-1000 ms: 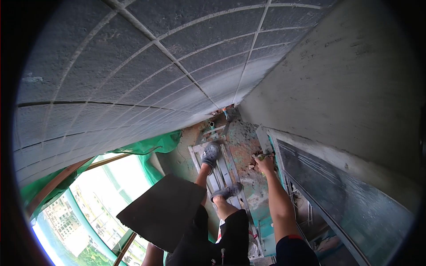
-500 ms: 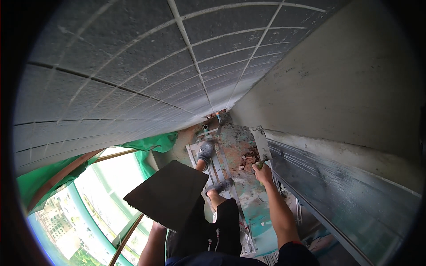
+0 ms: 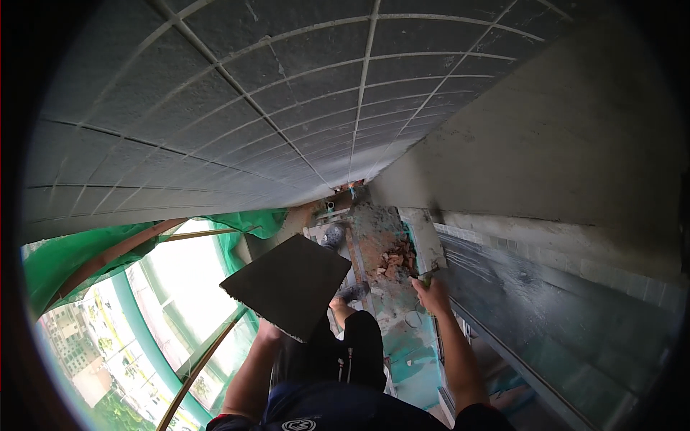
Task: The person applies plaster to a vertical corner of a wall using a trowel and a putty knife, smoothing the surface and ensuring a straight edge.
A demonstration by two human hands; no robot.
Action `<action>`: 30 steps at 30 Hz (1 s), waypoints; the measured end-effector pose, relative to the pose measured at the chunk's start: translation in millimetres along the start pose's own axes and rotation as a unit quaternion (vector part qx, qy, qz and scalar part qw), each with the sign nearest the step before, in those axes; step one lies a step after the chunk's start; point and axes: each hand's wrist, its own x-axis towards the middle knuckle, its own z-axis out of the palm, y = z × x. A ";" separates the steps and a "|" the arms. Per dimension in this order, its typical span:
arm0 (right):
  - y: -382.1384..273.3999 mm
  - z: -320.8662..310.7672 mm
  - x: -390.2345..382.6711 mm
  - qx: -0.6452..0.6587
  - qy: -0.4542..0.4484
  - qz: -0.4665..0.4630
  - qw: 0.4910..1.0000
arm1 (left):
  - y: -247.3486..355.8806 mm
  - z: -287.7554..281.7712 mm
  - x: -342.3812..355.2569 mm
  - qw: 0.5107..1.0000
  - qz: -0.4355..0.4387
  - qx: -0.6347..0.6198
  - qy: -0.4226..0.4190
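Note:
My left hand (image 3: 268,329) is under a dark, flat square board (image 3: 291,286) with rough, pale edges, holding it out level in front of my lap. Most of its fingers are hidden beneath the board. Off to the right, my right hand (image 3: 432,294) is closed around the handle of a flat, rectangular plastering trowel (image 3: 425,241). The pale blade points away from me, beside the foot of the smooth grey wall (image 3: 503,158).
A wall with a grid of pale joints (image 3: 302,93) curves overhead. Broken brick rubble (image 3: 397,260) lies on the stained floor, beyond the trowel hand. My shoes (image 3: 352,292) are on a slatted platform. Green netting (image 3: 93,255) borders a bright opening with a long drop at left.
The view has shifted, and the board now appears farther right and higher. My right hand, still gripping the trowel, appears slightly lower. Both holds are unchanged.

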 end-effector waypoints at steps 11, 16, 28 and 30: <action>74.2 71.1 179.8 0.096 -0.081 0.122 0.985 | -2.9 -13.9 -7.2 0.982 -0.117 -0.132 0.072; 47.8 51.9 150.1 0.076 -0.055 0.102 0.990 | -0.6 -9.0 -11.0 0.974 -0.117 -0.172 0.087; 21.0 17.2 83.9 0.077 -0.047 0.078 0.993 | 14.8 6.2 -4.5 0.994 -0.026 -0.093 0.060; 8.3 10.9 67.7 0.086 -0.039 0.072 0.993 | 19.2 8.5 -2.9 0.993 -0.026 -0.099 0.064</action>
